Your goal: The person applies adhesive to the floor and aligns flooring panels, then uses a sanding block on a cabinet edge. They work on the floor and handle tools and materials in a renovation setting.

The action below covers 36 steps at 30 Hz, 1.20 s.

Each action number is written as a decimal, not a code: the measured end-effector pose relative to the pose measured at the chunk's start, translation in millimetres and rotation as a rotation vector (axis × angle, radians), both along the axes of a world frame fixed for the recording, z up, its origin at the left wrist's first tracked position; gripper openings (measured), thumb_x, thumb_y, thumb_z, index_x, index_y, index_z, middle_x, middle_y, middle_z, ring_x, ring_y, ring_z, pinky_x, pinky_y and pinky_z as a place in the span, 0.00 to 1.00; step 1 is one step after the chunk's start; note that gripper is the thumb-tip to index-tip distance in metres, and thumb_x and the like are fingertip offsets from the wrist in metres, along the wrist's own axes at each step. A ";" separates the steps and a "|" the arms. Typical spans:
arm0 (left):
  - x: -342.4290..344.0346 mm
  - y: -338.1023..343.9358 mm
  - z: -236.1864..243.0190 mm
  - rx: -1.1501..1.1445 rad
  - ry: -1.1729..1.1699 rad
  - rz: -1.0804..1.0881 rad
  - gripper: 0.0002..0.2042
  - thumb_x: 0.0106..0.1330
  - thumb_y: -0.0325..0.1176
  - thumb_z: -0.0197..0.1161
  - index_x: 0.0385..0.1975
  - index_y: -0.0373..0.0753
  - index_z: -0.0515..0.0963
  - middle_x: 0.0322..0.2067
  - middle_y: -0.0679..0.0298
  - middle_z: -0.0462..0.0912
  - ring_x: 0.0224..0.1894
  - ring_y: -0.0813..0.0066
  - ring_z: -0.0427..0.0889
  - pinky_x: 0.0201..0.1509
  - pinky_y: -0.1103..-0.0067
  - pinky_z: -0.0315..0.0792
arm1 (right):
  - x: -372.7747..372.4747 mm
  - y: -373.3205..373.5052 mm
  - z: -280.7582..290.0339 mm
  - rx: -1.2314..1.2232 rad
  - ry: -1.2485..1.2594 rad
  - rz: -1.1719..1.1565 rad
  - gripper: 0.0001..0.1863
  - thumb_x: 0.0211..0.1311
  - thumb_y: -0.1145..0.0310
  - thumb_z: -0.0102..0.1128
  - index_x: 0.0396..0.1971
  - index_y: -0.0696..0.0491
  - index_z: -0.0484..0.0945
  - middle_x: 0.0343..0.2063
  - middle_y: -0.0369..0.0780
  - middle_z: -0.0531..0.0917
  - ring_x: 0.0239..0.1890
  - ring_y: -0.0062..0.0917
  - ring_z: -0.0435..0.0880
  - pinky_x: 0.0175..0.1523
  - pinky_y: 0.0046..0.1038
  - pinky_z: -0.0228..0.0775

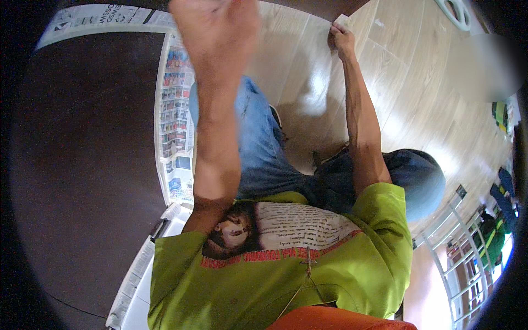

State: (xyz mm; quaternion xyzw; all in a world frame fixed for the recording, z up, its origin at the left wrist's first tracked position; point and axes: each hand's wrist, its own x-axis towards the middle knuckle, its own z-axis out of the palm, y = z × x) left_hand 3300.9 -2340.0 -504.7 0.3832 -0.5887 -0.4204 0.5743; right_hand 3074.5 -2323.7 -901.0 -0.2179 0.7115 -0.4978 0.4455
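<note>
My left hand point(217, 16) is raised close to the view at the top; its fingers are cut off by the edge, so what they touch is hidden. Further off, my right hand point(342, 39) is closed, fingertips pinched at the lower corner of a dark brown panel point(313, 10). A small pale bit point(342, 20) shows at those fingertips; whether it is paper or tape I cannot make out. Left of my left arm lies a large dark brown surface point(93, 154) with a pale border, lined by printed newspaper point(176, 104).
I am low over a light wood-look floor point(407, 82), knees bent in blue jeans point(264, 148). A white wire rack point(456, 258) stands at the right, with dark and green cloth items point(491, 236) beside it. A pale ring-shaped object point(455, 12) lies at the upper right.
</note>
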 end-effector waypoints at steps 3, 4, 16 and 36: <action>13.0 -2.4 2.1 -0.072 -0.016 -0.022 0.06 0.70 0.31 0.59 0.38 0.35 0.77 0.27 0.68 0.78 0.29 0.85 0.76 0.35 0.87 0.72 | -12.7 3.9 -25.4 -0.148 0.042 0.015 0.17 0.66 0.70 0.58 0.52 0.61 0.78 0.27 0.32 0.80 0.22 0.15 0.74 0.26 0.19 0.66; 16.0 -6.4 -0.8 -0.070 -0.042 -0.024 0.06 0.70 0.32 0.58 0.38 0.35 0.77 0.27 0.68 0.78 0.29 0.85 0.76 0.35 0.86 0.72 | -17.9 4.3 -28.6 -0.141 0.056 0.059 0.17 0.66 0.70 0.58 0.52 0.60 0.78 0.27 0.32 0.80 0.23 0.15 0.74 0.27 0.19 0.67; 31.3 -10.8 -14.5 -0.082 -0.144 -0.040 0.08 0.70 0.31 0.60 0.40 0.32 0.77 0.30 0.57 0.82 0.31 0.74 0.82 0.38 0.79 0.78 | -8.1 -2.9 30.2 0.023 0.829 0.080 0.17 0.63 0.54 0.57 0.41 0.51 0.82 0.34 0.44 0.86 0.38 0.38 0.84 0.46 0.36 0.74; 8.8 -7.2 -9.2 -0.025 -0.083 -0.112 0.08 0.69 0.30 0.61 0.40 0.31 0.77 0.28 0.59 0.82 0.29 0.78 0.81 0.37 0.79 0.80 | -1.2 1.5 34.0 0.061 0.792 0.069 0.23 0.65 0.49 0.54 0.52 0.49 0.78 0.47 0.46 0.82 0.50 0.42 0.80 0.54 0.39 0.71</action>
